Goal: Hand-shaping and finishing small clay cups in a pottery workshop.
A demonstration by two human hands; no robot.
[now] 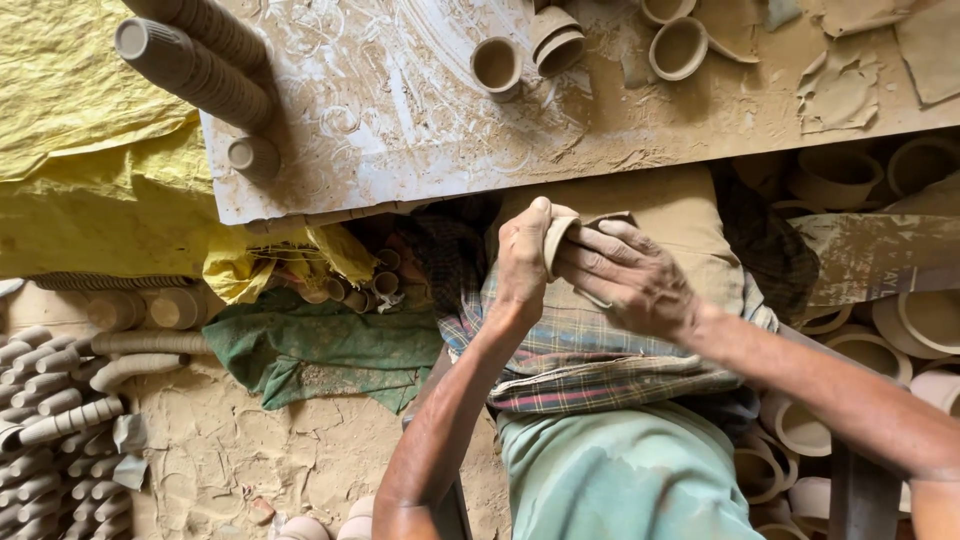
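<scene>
Both hands meet just below the near edge of the counter (400, 130), over the person's lap. The left hand (523, 262) has its grip closed around a small unfired clay cup (556, 240), thumb up along the rim, the cup tipped on its side with its mouth turned toward the right hand. The right hand (628, 277) lies against the cup from the other side, its fingers (600, 245) stretched flat over the mouth and wall; whether they pinch the cup or only press on it cannot be told, since the cup is mostly hidden between the two hands.

Under the hands lies a checked cloth (580, 350) over the lap, and below that a pale green garment (620, 470).

On the clay-smeared counter stand more cups: one upright cup (496, 66) near the middle, two nested ones (556, 42) just beside it, and a wider bowl (678, 47) farther right. At the counter's left end lean long stacks of nested cups (190, 60). A yellow plastic sheet (80, 150) spreads left of the counter, with a green cloth (310, 345) on the dusty floor below it. Rows of stacked cups (50, 400) lie on the floor at far left, and larger clay bowls (870, 350) crowd the right side.
</scene>
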